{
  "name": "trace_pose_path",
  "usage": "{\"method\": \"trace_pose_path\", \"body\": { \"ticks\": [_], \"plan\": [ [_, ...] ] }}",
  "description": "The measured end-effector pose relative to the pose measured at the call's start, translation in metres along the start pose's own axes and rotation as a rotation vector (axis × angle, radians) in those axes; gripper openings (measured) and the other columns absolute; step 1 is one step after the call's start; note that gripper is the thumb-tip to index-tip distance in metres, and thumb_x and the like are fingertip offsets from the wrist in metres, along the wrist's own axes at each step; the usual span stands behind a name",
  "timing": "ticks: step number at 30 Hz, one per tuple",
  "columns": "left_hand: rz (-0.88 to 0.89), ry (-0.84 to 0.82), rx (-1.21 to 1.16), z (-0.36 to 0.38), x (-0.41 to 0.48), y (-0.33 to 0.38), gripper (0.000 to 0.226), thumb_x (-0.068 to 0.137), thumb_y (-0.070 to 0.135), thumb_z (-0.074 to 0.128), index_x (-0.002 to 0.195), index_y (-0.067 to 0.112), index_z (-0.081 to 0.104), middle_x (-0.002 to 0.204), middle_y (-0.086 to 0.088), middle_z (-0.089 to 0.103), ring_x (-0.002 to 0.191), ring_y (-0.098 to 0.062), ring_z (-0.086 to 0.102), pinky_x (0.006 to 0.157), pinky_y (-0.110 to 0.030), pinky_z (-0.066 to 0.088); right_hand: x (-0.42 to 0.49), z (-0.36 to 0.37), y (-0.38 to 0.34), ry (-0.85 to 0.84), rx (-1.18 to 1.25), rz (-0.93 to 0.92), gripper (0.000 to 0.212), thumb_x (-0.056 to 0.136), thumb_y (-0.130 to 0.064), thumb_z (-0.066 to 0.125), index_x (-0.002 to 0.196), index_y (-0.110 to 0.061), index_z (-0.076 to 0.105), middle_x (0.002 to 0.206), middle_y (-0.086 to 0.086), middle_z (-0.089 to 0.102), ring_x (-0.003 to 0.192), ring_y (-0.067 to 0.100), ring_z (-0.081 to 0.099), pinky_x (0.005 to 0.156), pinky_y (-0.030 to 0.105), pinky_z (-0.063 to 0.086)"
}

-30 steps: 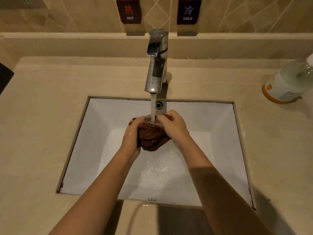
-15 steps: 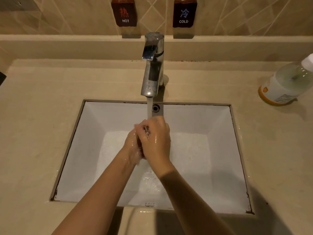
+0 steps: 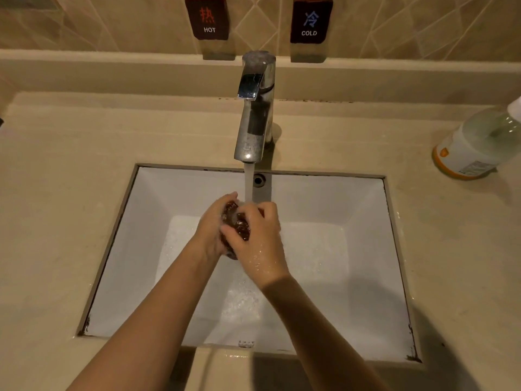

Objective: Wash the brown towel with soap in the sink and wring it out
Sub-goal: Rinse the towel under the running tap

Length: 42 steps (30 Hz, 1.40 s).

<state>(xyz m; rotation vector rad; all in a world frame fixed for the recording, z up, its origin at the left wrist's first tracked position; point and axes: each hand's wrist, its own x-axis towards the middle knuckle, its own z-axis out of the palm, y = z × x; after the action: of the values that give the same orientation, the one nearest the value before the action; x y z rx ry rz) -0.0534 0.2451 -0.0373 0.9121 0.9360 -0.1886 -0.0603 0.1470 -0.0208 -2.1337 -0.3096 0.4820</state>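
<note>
Both hands clamp the brown towel [image 3: 238, 225], balled up w/ only bits showing, held over the sink [image 3: 366, 210] under the faucet [image 3: 253, 119] stream. Left hand [image 3: 211, 230] cups it from the side; right hand [image 3: 260, 244] wraps over the top. Towel likely soft, waterlogged, heavier than dry, slippery if soapy. For wringing, best grip is probably opposite ends, twisting. Soap bottle [image 3: 470, 145] sits on the desk [image 3: 56, 193], well apart.

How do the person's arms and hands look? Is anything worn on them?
Both forearms are bare, with no sleeves in view. The left hand and right hand show no gloves, and no rings, watch or bracelet can be seen. The right hand glistens with water droplets.
</note>
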Motion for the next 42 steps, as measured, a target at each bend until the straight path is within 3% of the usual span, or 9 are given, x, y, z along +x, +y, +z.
{"method": "trace_pose_path", "body": {
  "ticks": [3, 9, 13, 17, 21, 24, 28, 35, 42],
  "plan": [
    [0.083, -0.02, -0.074, 0.008, 0.002, -0.005, 0.037, 0.096, 0.017, 0.047, 0.064, 0.009, 0.063, 0.063, -0.01, 0.058, 0.043, -0.013, 0.059, 0.044, -0.02, 0.051, 0.006, 0.008, -0.009, 0.175, -0.08, 0.004, 0.029, 0.089, -0.036, 0.058, 0.114, -0.021, 0.056, 0.121, -0.001, 0.044, 0.108, 0.012, 0.045, 0.088, 0.022, 0.047],
    [0.183, 0.119, 0.04, 0.013, -0.003, -0.017, 0.019, 0.092, 0.025, 0.055, 0.09, 0.011, 0.067, 0.079, -0.006, 0.069, 0.07, -0.018, 0.066, 0.059, -0.025, 0.052, 0.058, 0.002, 0.017, 0.267, 0.114, 0.225, 0.027, 0.095, -0.028, 0.041, 0.082, -0.013, 0.059, 0.088, 0.005, 0.057, 0.077, 0.02, 0.054, 0.06, 0.026, 0.036],
    [0.23, 0.143, 0.031, 0.008, -0.006, -0.02, 0.027, 0.095, 0.036, 0.051, 0.101, 0.016, 0.067, 0.093, -0.007, 0.071, 0.084, -0.019, 0.068, 0.059, -0.025, 0.055, 0.052, 0.004, 0.032, 0.175, 0.245, 0.277, 0.035, 0.098, -0.038, 0.033, 0.097, -0.016, 0.06, 0.099, 0.007, 0.061, 0.095, 0.022, 0.058, 0.08, 0.034, 0.045],
    [0.122, 0.13, -0.069, -0.004, 0.003, -0.013, 0.041, 0.092, 0.048, 0.051, 0.11, 0.014, 0.064, 0.105, -0.012, 0.07, 0.095, -0.027, 0.067, 0.071, -0.036, 0.055, 0.016, -0.002, 0.024, -0.023, 0.181, 0.141, 0.036, 0.095, -0.043, 0.042, 0.129, -0.03, 0.043, 0.125, -0.001, 0.039, 0.108, 0.011, 0.046, 0.091, 0.027, 0.046],
    [0.048, 0.062, -0.144, 0.005, 0.001, -0.015, 0.033, 0.091, 0.042, 0.054, 0.078, 0.012, 0.061, 0.07, -0.007, 0.062, 0.059, -0.018, 0.063, 0.057, -0.029, 0.052, 0.005, 0.014, 0.004, 0.149, 0.113, 0.071, 0.032, 0.086, -0.045, 0.059, 0.111, -0.027, 0.054, 0.106, -0.008, 0.038, 0.094, 0.008, 0.052, 0.084, 0.024, 0.051],
    [0.114, 0.1, -0.122, 0.012, -0.002, -0.021, 0.027, 0.089, 0.034, 0.062, 0.081, 0.009, 0.069, 0.068, -0.007, 0.069, 0.063, -0.019, 0.067, 0.06, -0.03, 0.055, 0.032, 0.011, 0.009, 0.352, 0.122, 0.182, 0.029, 0.09, -0.046, 0.05, 0.098, -0.019, 0.058, 0.099, -0.004, 0.054, 0.087, 0.014, 0.058, 0.077, 0.029, 0.051],
    [0.167, 0.148, -0.056, 0.014, -0.006, -0.024, 0.016, 0.089, 0.024, 0.062, 0.078, 0.014, 0.068, 0.062, -0.002, 0.071, 0.064, -0.017, 0.068, 0.053, -0.025, 0.055, 0.054, 0.015, 0.032, 0.281, 0.26, 0.304, 0.032, 0.095, -0.038, 0.042, 0.091, -0.014, 0.064, 0.091, 0.002, 0.064, 0.085, 0.019, 0.061, 0.075, 0.029, 0.049],
    [0.199, 0.111, 0.012, 0.007, -0.007, -0.02, 0.032, 0.091, 0.033, 0.057, 0.105, 0.008, 0.07, 0.098, -0.011, 0.073, 0.09, -0.023, 0.07, 0.066, -0.029, 0.056, 0.048, -0.007, 0.044, 0.025, 0.461, 0.516, 0.06, 0.094, -0.059, 0.022, 0.135, -0.023, 0.045, 0.134, 0.008, 0.052, 0.124, 0.027, 0.048, 0.106, 0.045, 0.04],
    [0.071, -0.044, -0.053, 0.006, -0.008, -0.024, 0.043, 0.088, 0.04, 0.06, 0.116, 0.008, 0.067, 0.111, -0.013, 0.071, 0.104, -0.029, 0.067, 0.092, -0.046, 0.052, 0.033, -0.049, 0.043, -0.018, 0.285, 0.406, 0.058, 0.095, -0.056, 0.021, 0.137, -0.024, 0.041, 0.137, 0.003, 0.05, 0.125, 0.021, 0.046, 0.108, 0.045, 0.036]
  ]
}}
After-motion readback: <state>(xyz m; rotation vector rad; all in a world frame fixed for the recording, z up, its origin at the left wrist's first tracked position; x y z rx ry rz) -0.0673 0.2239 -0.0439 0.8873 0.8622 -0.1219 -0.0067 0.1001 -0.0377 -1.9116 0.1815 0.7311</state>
